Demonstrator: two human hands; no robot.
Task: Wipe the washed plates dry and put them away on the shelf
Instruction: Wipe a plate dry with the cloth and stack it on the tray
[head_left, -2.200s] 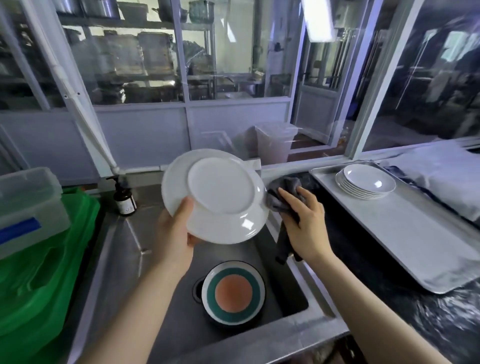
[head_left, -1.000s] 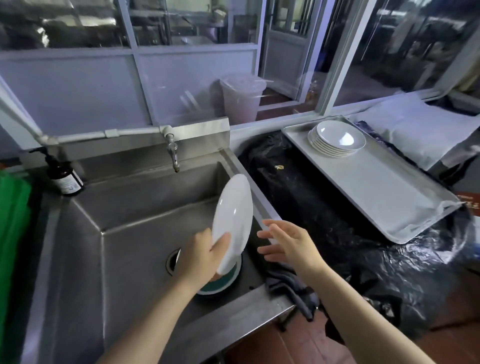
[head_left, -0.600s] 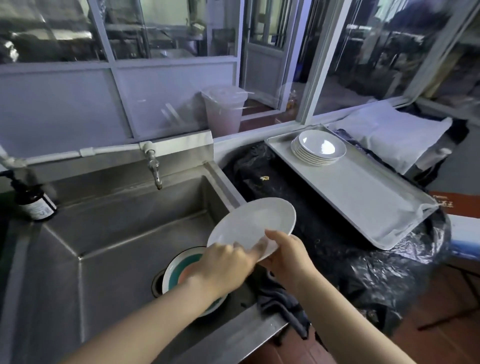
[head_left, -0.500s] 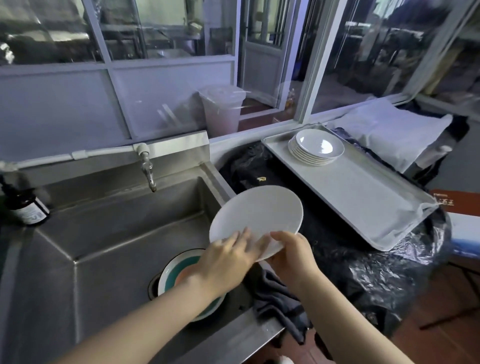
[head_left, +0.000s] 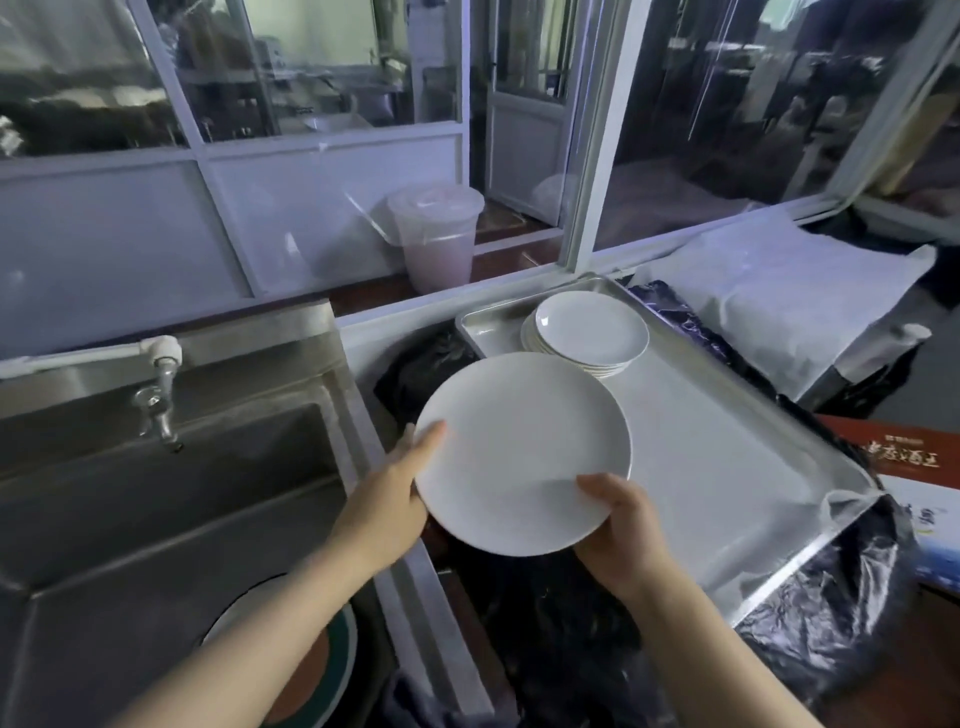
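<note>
I hold a white plate (head_left: 522, 449) face up over the black-covered counter, between the sink and the tray. My left hand (head_left: 390, 501) grips its left rim, thumb on top. My right hand (head_left: 621, 530) grips its near right rim, thumb on top. A stack of white plates (head_left: 589, 332) sits at the far end of a metal tray (head_left: 727, 467). In the sink (head_left: 130, 519) lies a plate with a teal ring and orange centre (head_left: 311, 670), partly hidden by my left forearm. A dark cloth (head_left: 405, 701) lies at the sink's near right corner.
A tap (head_left: 156, 400) juts over the sink from the back wall. Black plastic sheeting (head_left: 571, 649) covers the counter. A white wrapped bundle (head_left: 779, 301) lies beyond the tray. A printed box (head_left: 914, 467) sits at the right edge. Glass partitions stand behind.
The cloth was put down by the sink. Both hands took the white plate, turned it face up and carried it right, from over the sink toward the tray.
</note>
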